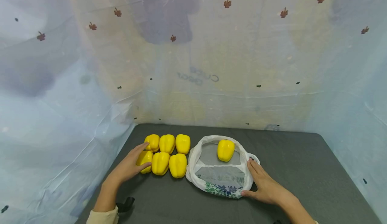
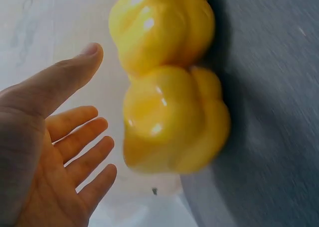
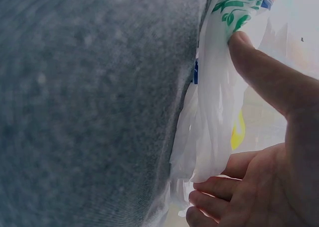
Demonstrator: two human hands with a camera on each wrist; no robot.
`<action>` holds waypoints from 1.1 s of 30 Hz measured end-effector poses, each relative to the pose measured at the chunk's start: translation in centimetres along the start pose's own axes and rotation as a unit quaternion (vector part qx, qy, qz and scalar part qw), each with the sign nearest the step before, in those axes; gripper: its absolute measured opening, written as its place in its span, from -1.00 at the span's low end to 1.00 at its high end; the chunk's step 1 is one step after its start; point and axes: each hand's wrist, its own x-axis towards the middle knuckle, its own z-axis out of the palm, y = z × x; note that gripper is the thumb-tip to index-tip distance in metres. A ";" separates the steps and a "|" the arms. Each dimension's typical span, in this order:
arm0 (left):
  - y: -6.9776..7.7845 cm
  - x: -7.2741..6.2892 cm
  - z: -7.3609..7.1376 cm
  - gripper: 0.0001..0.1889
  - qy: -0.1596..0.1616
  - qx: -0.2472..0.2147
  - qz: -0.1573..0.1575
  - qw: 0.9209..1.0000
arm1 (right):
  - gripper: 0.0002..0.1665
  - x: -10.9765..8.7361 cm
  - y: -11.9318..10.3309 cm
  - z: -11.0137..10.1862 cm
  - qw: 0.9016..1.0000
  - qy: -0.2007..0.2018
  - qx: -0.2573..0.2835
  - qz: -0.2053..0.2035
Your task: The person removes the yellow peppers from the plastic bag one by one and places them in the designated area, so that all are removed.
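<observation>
Several yellow bell peppers (image 1: 160, 163) stand in two rows left of a white plastic bag (image 1: 193, 155) with green and blue print. Another yellow bell pepper (image 1: 225, 150) lies inside the bag's spread mouth. My left hand (image 1: 128, 163) hovers at the left end of the rows, thumb and fingers spread near the front left bell pepper (image 1: 145, 161). In the left wrist view a gap shows between that hand (image 2: 60, 152) and the peppers (image 2: 174, 120). My right hand (image 1: 266, 185) rests against the bag's right side, thumb and fingers extended and touching the plastic (image 3: 214, 97).
Everything lies on a dark grey table (image 1: 314, 177). Pale printed sheeting (image 1: 242, 66) hangs behind the table and along both sides. A small black object (image 1: 129, 202) is beside the left wrist.
</observation>
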 end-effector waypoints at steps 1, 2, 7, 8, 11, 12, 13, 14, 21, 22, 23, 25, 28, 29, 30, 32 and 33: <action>0.3 0.2 0.0 -0.11 0.001 0.002 0.004 1.000 | 0.54 0.0 0.0 0.0 1.000 0.000 0.000 0.001; 0.6 0.4 0.1 -0.11 0.000 0.002 0.006 1.000 | 0.54 0.0 0.0 0.0 1.000 -0.001 0.001 0.001; 2.2 1.5 0.4 -0.11 -0.007 0.003 0.026 1.000 | 0.54 -0.1 0.0 0.0 1.000 0.000 0.002 0.001; 2.5 1.7 0.5 -0.11 -0.008 0.003 0.032 0.999 | 0.54 -0.1 -0.1 0.0 1.000 0.001 0.001 0.000; 3.4 2.4 0.9 -0.10 -0.012 0.007 0.050 0.999 | 0.54 -0.1 -0.1 0.0 1.000 0.003 0.000 0.000; 3.7 2.6 1.0 -0.10 -0.014 0.006 0.053 0.998 | 0.54 -0.1 -0.1 0.0 1.000 0.003 -0.001 0.000; 4.0 2.9 1.1 -0.10 -0.017 0.007 0.057 0.998 | 0.54 -0.1 -0.1 0.0 1.000 0.004 -0.001 0.000; 4.3 3.1 1.3 -0.10 -0.020 0.006 0.060 0.998 | 0.54 -0.1 -0.1 0.0 1.000 0.004 -0.002 0.000; 5.8 4.5 2.3 -0.11 -0.031 0.013 0.085 0.996 | 0.55 -0.1 0.0 0.0 1.000 -0.001 0.006 0.007; 6.1 4.7 2.4 -0.11 -0.032 0.010 0.087 0.996 | 0.55 -0.1 0.0 0.0 1.000 -0.001 0.006 0.006; 6.3 4.9 2.5 -0.11 -0.034 0.009 0.089 0.995 | 0.55 -0.1 0.0 0.0 1.000 -0.001 0.005 0.006; 6.8 5.2 2.8 -0.10 -0.040 0.006 0.092 0.995 | 0.55 -0.1 0.0 0.0 1.000 0.000 0.002 0.005; 7.6 5.7 3.1 -0.08 -0.057 0.006 0.089 0.994 | 0.55 -0.1 -0.1 0.1 1.000 0.003 -0.004 0.003; 7.8 5.9 3.3 -0.08 -0.062 0.007 0.089 0.994 | 0.55 -0.1 -0.1 0.1 1.000 0.005 -0.006 0.002; 8.1 6.0 3.4 -0.08 -0.068 0.007 0.088 0.994 | 0.56 -0.1 -0.1 0.1 1.000 0.006 -0.006 0.002; 8.5 6.3 3.6 -0.08 -0.074 0.006 0.093 0.993 | 0.56 -0.1 -0.1 0.1 1.000 0.009 -0.009 0.001; 8.8 6.4 3.7 -0.09 -0.077 0.004 0.096 0.992 | 0.56 -0.1 -0.1 0.1 1.000 0.010 -0.010 0.000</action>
